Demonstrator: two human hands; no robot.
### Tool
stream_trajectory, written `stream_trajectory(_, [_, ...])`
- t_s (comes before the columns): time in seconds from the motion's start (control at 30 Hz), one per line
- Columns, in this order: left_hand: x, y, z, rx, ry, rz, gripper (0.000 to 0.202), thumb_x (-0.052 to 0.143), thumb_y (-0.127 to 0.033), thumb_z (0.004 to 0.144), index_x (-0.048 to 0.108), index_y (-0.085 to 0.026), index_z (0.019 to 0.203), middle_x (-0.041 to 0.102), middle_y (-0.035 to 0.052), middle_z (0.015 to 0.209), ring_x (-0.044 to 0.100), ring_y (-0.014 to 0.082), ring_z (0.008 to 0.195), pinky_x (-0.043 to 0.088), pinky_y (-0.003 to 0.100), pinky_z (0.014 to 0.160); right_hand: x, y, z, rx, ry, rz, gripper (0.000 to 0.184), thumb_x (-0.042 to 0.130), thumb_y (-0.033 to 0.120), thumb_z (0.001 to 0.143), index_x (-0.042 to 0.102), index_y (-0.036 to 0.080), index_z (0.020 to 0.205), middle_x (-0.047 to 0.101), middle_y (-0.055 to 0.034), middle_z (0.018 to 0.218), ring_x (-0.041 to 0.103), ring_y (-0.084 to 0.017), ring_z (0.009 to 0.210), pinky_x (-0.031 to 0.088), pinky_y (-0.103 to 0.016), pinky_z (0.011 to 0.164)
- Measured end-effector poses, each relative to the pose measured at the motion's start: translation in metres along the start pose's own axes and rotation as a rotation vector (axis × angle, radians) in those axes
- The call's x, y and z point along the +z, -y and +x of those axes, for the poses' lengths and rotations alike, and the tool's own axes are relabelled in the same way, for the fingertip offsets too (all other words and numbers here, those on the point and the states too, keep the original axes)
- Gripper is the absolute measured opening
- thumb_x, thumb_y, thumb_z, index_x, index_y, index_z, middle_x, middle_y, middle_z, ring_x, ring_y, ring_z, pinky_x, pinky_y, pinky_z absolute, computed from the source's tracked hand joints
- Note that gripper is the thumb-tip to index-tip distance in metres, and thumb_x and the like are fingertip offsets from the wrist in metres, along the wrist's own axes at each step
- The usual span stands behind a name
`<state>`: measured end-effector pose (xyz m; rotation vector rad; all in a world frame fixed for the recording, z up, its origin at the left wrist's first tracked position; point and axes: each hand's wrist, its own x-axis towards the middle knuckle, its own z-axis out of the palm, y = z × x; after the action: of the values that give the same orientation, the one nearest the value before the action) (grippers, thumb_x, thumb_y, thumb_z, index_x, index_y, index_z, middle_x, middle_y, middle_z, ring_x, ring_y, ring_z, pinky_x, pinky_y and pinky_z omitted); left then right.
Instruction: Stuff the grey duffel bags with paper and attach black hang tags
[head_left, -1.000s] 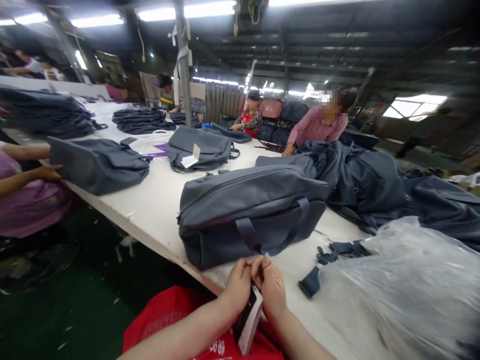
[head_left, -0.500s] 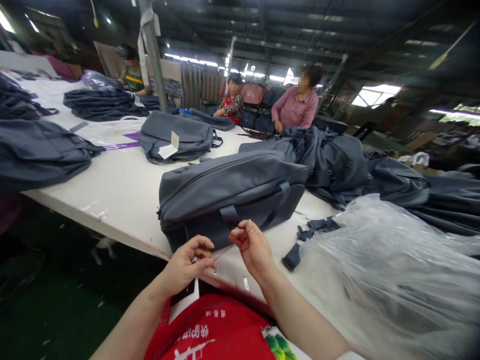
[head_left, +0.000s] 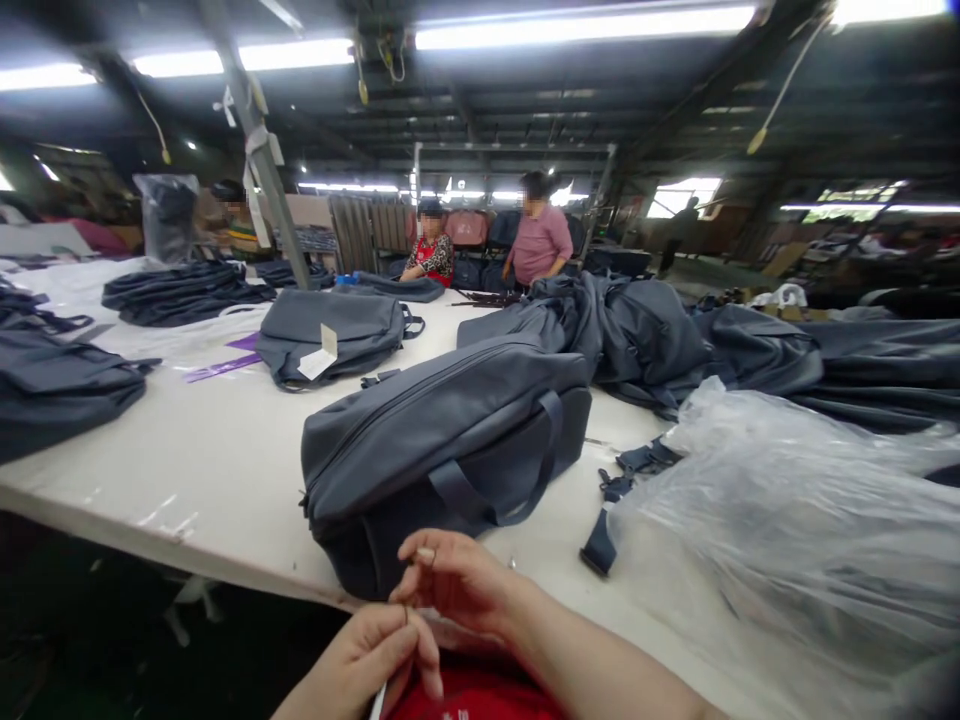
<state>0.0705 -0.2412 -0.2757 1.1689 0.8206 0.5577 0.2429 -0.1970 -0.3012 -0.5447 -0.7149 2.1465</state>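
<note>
My left hand [head_left: 375, 655] is at the bottom edge, with thumb and fingers pinched together. A white sliver of a hang tag [head_left: 377, 706] shows under it. Just above, my right hand [head_left: 459, 580] is curled, its fingertips pinched near the left hand's; what they hold is too thin to see. Both hands hover at the near table edge, right in front of a grey-blue duffel bag [head_left: 442, 435] lying on the white table [head_left: 210, 450]. The bag's carry handle faces me.
A heap of clear plastic bags [head_left: 787, 530] lies right, a loose dark strap [head_left: 611, 505] beside it. More grey bags: one with a white tag [head_left: 330, 330], stacks at left [head_left: 60, 385], a heap behind [head_left: 675, 335]. Two people [head_left: 536, 240] work at the far end.
My view swung right and lifted. My hands dropped toward the bottom edge and drew close together; the string stretched between them earlier no longer shows, and the tag is almost out of view.
</note>
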Motion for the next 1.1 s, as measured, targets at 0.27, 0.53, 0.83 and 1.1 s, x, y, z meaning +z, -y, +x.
stream_trajectory(0.27, [-0.029, -0.068, 0.011, 0.442, -0.576, 0.906, 0.036, 0.039, -0.046, 0.094, 0.069, -0.026, 0.091, 0.071, 0.0043, 0.088, 0.065, 0.0221, 0.084, 0.049, 0.031, 0.078, -0.021, 0.066, 0.003, -0.954, -0.560, -0.772, 0.034, 0.056, 0.032, 0.087, 0.063, 0.026, 0.120, 0.067, -0.0078, 0.116, 0.062, -0.019, 0.083, 0.050, -0.034, 0.077])
stream_trajectory(0.53, [-0.004, -0.114, 0.065, 0.364, -0.534, 1.498, 0.039, 0.037, -0.019, 0.093, 0.058, -0.014, 0.125, 0.071, 0.0149, 0.103, 0.068, 0.0293, 0.090, 0.051, 0.038, 0.078, 0.037, 0.141, 0.002, -0.822, -0.058, -1.380, 0.047, 0.051, 0.018, 0.089, 0.055, 0.029, 0.134, 0.065, -0.0049, 0.109, 0.059, -0.012, 0.071, 0.050, -0.026, 0.070])
stream_trajectory(0.83, [-0.008, -0.108, 0.076, 0.353, -0.463, 1.568, 0.019, 0.056, -0.012, 0.081, 0.065, -0.010, 0.097, 0.069, 0.0179, 0.089, 0.068, 0.0321, 0.082, 0.051, 0.040, 0.077, 0.040, 0.160, 0.020, -0.749, 0.291, -1.800, 0.041, 0.058, 0.013, 0.083, 0.067, 0.027, 0.120, 0.070, -0.0055, 0.110, 0.064, -0.022, 0.101, 0.048, -0.036, 0.094])
stream_trajectory(1.1, [-0.004, -0.109, 0.080, 0.472, -0.459, 1.686, 0.036, 0.064, -0.033, 0.085, 0.057, -0.011, 0.112, 0.068, 0.0130, 0.096, 0.068, 0.0289, 0.085, 0.049, 0.034, 0.069, 0.015, 0.161, 0.026, -1.010, 0.167, -1.910, 0.027, 0.061, 0.026, 0.086, 0.072, 0.025, 0.110, 0.073, -0.0053, 0.104, 0.068, -0.021, 0.090, 0.054, -0.033, 0.082])
